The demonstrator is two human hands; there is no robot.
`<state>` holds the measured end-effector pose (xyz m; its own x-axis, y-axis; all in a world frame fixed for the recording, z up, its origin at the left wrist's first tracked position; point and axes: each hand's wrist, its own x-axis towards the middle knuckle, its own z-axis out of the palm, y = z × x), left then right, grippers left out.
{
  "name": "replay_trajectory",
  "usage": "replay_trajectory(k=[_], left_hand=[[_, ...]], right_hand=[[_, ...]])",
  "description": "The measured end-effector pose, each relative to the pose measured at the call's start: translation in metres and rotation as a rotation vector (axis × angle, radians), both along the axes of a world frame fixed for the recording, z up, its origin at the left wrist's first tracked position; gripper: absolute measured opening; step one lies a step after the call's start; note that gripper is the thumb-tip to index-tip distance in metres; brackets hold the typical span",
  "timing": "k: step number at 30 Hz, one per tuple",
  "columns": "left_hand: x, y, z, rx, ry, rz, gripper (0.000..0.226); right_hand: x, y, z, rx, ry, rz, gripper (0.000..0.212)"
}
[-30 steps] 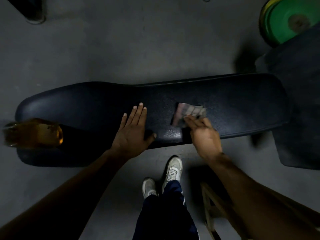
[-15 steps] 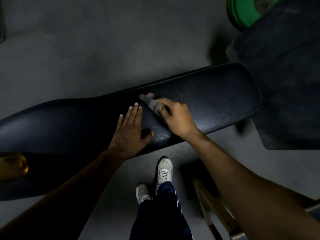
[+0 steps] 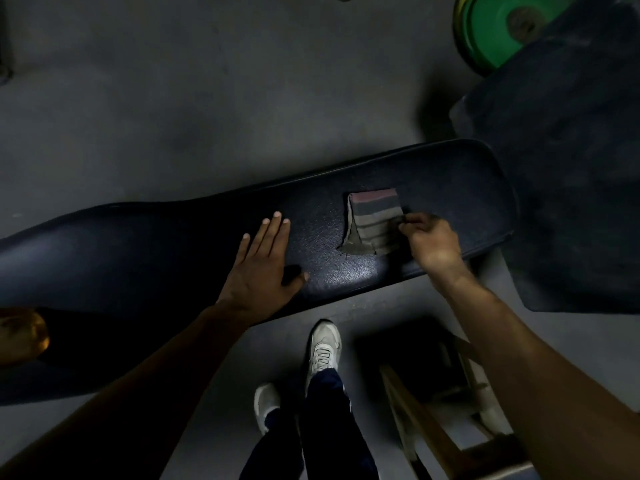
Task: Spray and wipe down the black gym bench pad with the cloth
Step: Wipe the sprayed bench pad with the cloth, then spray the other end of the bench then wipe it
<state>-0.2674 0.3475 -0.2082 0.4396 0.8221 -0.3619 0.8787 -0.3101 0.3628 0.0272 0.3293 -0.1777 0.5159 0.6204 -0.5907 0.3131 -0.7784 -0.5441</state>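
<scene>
The long black bench pad (image 3: 173, 244) runs across the view from lower left to upper right. A folded striped cloth (image 3: 374, 221) lies flat on its right half. My right hand (image 3: 429, 244) pinches the cloth's right edge with curled fingers. My left hand (image 3: 263, 268) presses flat on the pad's middle, fingers straight, to the left of the cloth. An amber bottle (image 3: 20, 336) shows at the far left edge, beside the pad's near side.
A green weight plate (image 3: 498, 26) lies at the top right. A dark padded block (image 3: 571, 188) adjoins the bench's right end. A wooden frame (image 3: 446, 410) stands at the bottom right. My white shoes (image 3: 322, 348) stand on the grey floor (image 3: 207, 98).
My right hand has swept the cloth from beside my left hand out toward the pad's right end. The left hand has stayed pressed on the pad. The view has shifted slightly.
</scene>
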Motion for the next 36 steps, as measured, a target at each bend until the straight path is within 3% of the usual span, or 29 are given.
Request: replay_trajectory(k=[7, 16, 25, 29, 33, 36], left_hand=[[-0.042, -0.032, 0.005, -0.018, -0.008, 0.034, 0.096], [-0.145, -0.115, 0.035, -0.041, -0.007, 0.143, 0.098], [-0.259, -0.175, 0.064, -0.038, -0.011, 0.322, 0.096], [-0.300, -0.190, 0.074, -0.032, -0.025, 0.423, 0.096], [-0.335, -0.196, 0.079, -0.048, -0.019, 0.503, 0.096], [-0.354, -0.199, 0.075, -0.052, -0.022, 0.551, 0.095]], right_hand=[[-0.051, -0.026, 0.012, 0.083, -0.231, 0.114, 0.033], [-0.211, -0.045, 0.048, 0.134, -0.011, 0.369, 0.035], [-0.361, -0.048, 0.092, 0.233, 0.067, 0.663, 0.042], [-0.413, -0.044, 0.104, 0.311, 0.115, 0.775, 0.062], [-0.465, -0.029, 0.117, 0.354, 0.327, 0.842, 0.095], [-0.500, -0.017, 0.121, 0.402, 0.452, 0.937, 0.090]])
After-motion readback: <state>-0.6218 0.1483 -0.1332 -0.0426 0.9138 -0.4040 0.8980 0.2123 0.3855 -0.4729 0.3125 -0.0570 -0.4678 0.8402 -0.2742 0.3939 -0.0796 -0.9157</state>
